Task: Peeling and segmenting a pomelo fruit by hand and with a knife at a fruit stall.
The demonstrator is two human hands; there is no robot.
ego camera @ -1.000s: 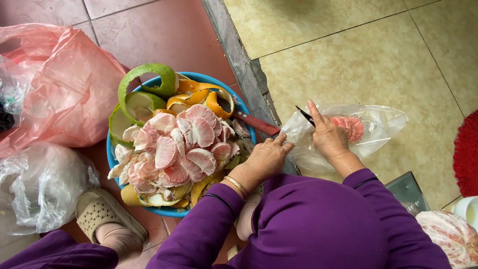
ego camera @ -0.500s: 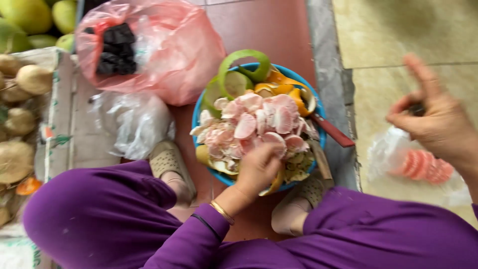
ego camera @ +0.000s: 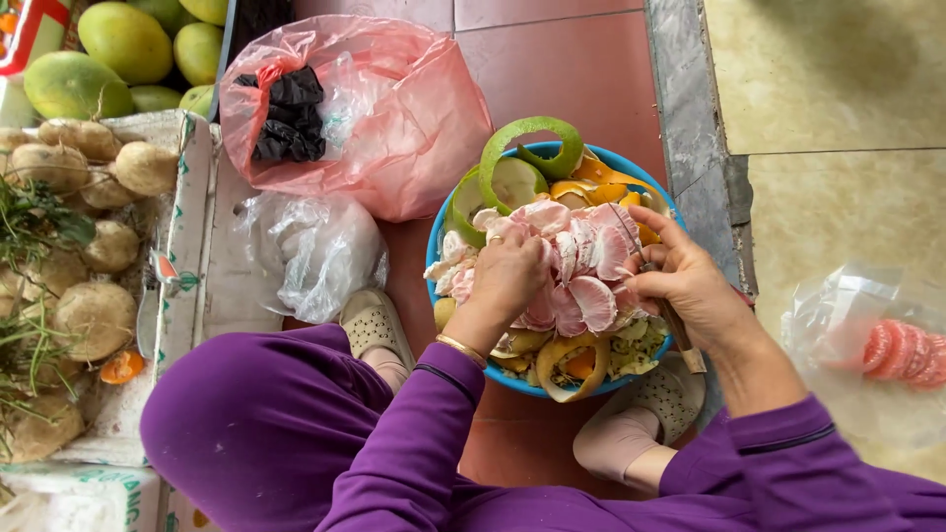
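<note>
A blue basin (ego camera: 431, 264) on the red tile floor holds pink peeled citrus segments (ego camera: 589, 258), curled green peel (ego camera: 532, 130) and orange peel (ego camera: 589, 185). My left hand (ego camera: 507, 278) lies in the basin with its fingers curled around a pink segment. My right hand (ego camera: 690, 288) is at the basin's right rim, closed on a small knife (ego camera: 678, 330) with a brown handle, its thin blade pointing up over the segments. To the right, a clear bag (ego camera: 838, 330) on the pale floor holds several peeled pink segments (ego camera: 902, 350).
A pink plastic bag (ego camera: 394, 118) with a black bag inside lies behind the basin, and a crumpled clear bag (ego camera: 315, 251) is beside it. A box of brown round produce (ego camera: 94, 246) and green fruit (ego camera: 69, 79) stand on the left. A grey stone step edge (ego camera: 690, 108) runs past the basin. My slippered feet (ego camera: 372, 323) flank it.
My right hand has left the clear bag and come back to the basin's right rim with the knife. My left hand stays on the pink segments. The view has shifted left.
</note>
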